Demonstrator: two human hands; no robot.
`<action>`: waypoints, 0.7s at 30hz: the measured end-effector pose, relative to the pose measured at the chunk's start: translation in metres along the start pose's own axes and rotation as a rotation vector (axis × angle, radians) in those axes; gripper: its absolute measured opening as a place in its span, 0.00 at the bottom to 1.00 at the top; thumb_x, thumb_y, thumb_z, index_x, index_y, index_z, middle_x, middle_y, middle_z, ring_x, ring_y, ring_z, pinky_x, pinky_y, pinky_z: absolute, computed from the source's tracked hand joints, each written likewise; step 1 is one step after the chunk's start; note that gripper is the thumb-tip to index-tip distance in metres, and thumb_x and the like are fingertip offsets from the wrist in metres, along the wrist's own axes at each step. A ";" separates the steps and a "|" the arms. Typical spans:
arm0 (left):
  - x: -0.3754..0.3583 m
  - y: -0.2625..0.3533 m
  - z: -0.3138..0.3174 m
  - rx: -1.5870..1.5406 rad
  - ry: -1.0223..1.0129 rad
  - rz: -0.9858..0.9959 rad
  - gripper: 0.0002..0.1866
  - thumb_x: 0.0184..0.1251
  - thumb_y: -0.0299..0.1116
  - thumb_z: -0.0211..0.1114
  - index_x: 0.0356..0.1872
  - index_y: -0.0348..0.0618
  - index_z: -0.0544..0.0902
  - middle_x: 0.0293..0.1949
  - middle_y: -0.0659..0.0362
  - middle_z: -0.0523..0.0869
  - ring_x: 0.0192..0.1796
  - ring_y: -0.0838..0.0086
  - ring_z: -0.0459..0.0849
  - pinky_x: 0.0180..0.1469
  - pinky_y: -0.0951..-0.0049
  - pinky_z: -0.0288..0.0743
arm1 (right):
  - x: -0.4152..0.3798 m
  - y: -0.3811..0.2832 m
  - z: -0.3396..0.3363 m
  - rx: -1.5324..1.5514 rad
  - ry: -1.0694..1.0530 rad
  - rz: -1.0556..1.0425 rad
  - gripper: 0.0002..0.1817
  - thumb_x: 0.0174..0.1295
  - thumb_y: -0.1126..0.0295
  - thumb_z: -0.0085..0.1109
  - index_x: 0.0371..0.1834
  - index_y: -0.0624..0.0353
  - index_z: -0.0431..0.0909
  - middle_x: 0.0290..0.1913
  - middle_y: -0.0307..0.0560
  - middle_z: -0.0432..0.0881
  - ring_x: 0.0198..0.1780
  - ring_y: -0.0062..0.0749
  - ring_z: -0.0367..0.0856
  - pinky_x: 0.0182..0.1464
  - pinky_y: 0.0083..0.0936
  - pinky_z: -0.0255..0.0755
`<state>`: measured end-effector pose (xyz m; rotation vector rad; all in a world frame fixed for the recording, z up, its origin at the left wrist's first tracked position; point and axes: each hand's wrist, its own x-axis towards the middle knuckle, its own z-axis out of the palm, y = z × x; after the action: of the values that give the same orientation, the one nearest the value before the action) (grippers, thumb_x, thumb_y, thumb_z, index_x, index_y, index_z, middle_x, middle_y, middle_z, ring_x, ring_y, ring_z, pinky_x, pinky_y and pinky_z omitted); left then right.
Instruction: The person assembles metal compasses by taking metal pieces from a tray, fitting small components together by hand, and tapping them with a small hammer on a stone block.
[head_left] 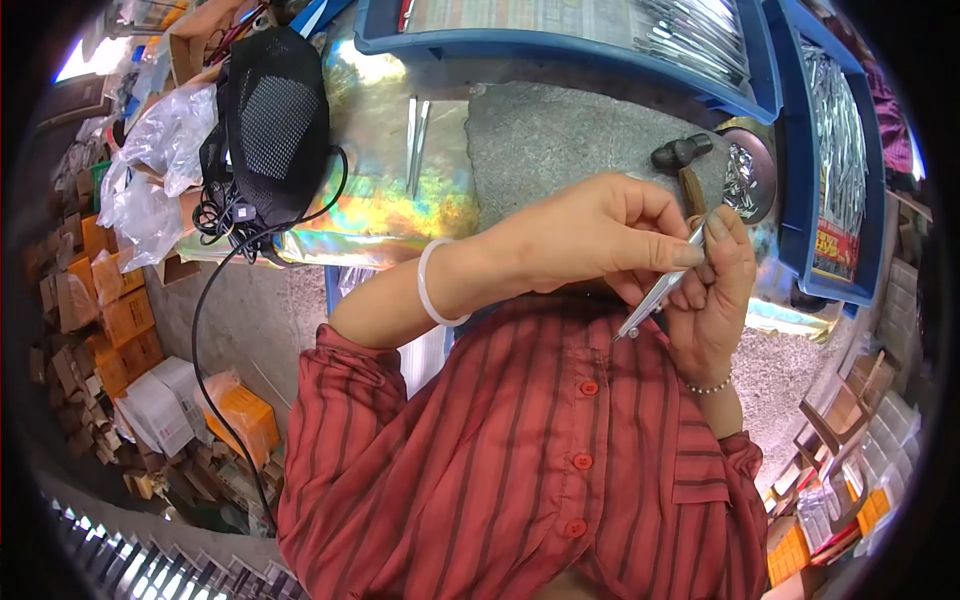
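Note:
Both my hands are together in front of the striped shirt, around a slim silver drawing compass (655,292). Its pointed end slants down to the left, with small screw knobs near the tip. My left hand (600,230), below a white bangle, pinches the upper part between thumb and fingers. My right hand (715,290), with a beaded bracelet at its wrist, is closed around the top end from the other side. The fingers hide the compass head. Behind the hands lies a hammer (682,152) with a dark head and wooden handle, partly covered.
A round dish (762,150) of small metal parts sits beside the hammer. Blue trays (560,42) with slender silver pieces stand behind and at the right (868,270). Two thin metal pieces (416,145) lie on shiny sheeting. A black mesh bag (280,120) and cable are at left.

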<state>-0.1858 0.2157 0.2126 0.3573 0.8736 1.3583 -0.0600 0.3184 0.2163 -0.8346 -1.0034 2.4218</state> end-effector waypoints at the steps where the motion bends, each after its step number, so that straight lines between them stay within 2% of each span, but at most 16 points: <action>1: -0.004 0.001 0.000 0.063 0.004 0.015 0.11 0.65 0.34 0.63 0.35 0.36 0.76 0.28 0.56 0.83 0.27 0.78 0.83 0.26 0.83 0.77 | 0.001 0.001 0.002 0.000 -0.010 0.015 0.05 0.66 0.70 0.52 0.31 0.56 0.70 0.16 0.29 0.64 0.12 0.08 0.53 0.13 0.09 0.49; 3: -0.014 0.007 0.000 0.188 0.014 0.046 0.11 0.64 0.36 0.64 0.35 0.37 0.77 0.26 0.59 0.82 0.23 0.82 0.79 0.23 0.85 0.73 | 0.001 0.001 0.007 -0.039 -0.001 0.037 0.06 0.65 0.70 0.52 0.31 0.56 0.70 0.16 0.29 0.63 0.12 0.09 0.52 0.13 0.09 0.49; 8: -0.025 0.017 -0.001 0.267 0.071 -0.007 0.12 0.63 0.36 0.65 0.33 0.36 0.76 0.23 0.60 0.81 0.19 0.84 0.77 0.20 0.86 0.70 | 0.002 0.003 0.017 -0.165 0.045 0.051 0.07 0.65 0.70 0.53 0.29 0.55 0.69 0.16 0.29 0.64 0.12 0.08 0.53 0.12 0.10 0.48; 11: -0.024 0.017 -0.004 0.255 0.076 -0.017 0.13 0.63 0.36 0.65 0.32 0.36 0.76 0.22 0.60 0.81 0.19 0.84 0.77 0.19 0.87 0.70 | 0.005 0.008 0.015 -0.226 0.046 0.023 0.04 0.65 0.69 0.52 0.35 0.56 0.72 0.17 0.28 0.65 0.12 0.06 0.54 0.12 0.08 0.48; 17: -0.021 0.022 -0.008 0.293 0.057 -0.036 0.13 0.62 0.36 0.65 0.30 0.36 0.76 0.22 0.59 0.81 0.19 0.83 0.77 0.19 0.86 0.70 | 0.008 0.008 0.018 -0.284 0.047 -0.026 0.04 0.64 0.69 0.54 0.32 0.55 0.73 0.18 0.27 0.67 0.13 0.06 0.53 0.13 0.08 0.46; 21: -0.015 0.025 -0.012 0.313 0.056 -0.046 0.13 0.62 0.37 0.66 0.29 0.36 0.76 0.21 0.60 0.80 0.19 0.83 0.77 0.19 0.85 0.71 | 0.013 0.004 0.023 -0.285 0.054 -0.025 0.07 0.64 0.71 0.55 0.28 0.56 0.70 0.18 0.31 0.68 0.13 0.09 0.56 0.13 0.10 0.49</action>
<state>-0.2110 0.2037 0.2271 0.5383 1.1377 1.1939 -0.0849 0.3113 0.2212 -0.9680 -1.3499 2.2535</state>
